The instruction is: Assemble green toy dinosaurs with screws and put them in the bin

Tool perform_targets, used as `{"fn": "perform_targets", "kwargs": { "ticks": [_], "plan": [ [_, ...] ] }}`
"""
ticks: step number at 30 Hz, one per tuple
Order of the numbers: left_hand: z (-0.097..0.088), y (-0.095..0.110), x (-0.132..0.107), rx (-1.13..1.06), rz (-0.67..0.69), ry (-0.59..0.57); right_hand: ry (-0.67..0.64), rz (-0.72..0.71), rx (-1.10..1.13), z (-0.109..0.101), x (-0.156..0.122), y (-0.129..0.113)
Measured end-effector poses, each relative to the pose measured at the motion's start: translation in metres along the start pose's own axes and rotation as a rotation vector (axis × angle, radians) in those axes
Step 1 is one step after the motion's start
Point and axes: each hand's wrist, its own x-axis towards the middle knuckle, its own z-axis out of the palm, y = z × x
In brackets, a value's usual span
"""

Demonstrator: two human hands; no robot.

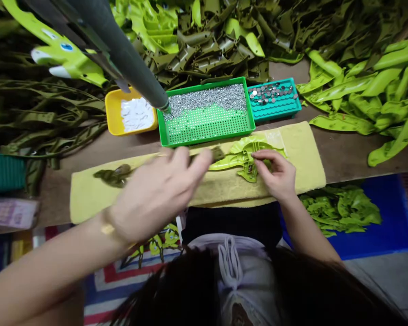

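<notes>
A light green plastic half-shell (240, 159) lies with its ribbed inside facing up on a folded yellow towel (292, 136). My right hand (277, 174) is over its right part, thumb and forefinger pinched at the inside; what they hold is hidden or too small to name. Blurred by motion, my left hand (163, 194) reaches across the towel from the left. A dark olive plastic piece (218, 153) sticks out beyond its fingers, next to the shell's left end. Another olive plastic part (113, 175) rests on the towel by the left wrist.
Behind the towel stand a yellow tub of white pieces (114, 115), a green tray of screws (207, 124) and a teal tray of metal discs (275, 108). A grey post (136, 63) slants down to the green tray. Olive parts (204, 50) and green parts (357, 90) are heaped around.
</notes>
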Motion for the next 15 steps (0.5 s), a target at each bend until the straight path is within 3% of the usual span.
{"fn": "perform_targets", "kwargs": {
  "ticks": [2,5,10,15],
  "plan": [
    [0.022,0.026,0.038,0.138,0.137,-0.004,-0.019,-0.020,-0.004,-0.002,0.001,0.002],
    [0.052,0.042,0.066,0.123,0.157,0.079,-0.033,-0.049,-0.022,-0.004,0.000,0.003],
    [0.092,0.040,0.065,0.027,0.136,0.214,0.003,-0.044,-0.011,-0.006,-0.002,0.004],
    [0.098,0.039,0.060,-0.028,0.151,0.289,-0.033,-0.105,0.033,-0.004,-0.001,0.008]
  ]
}}
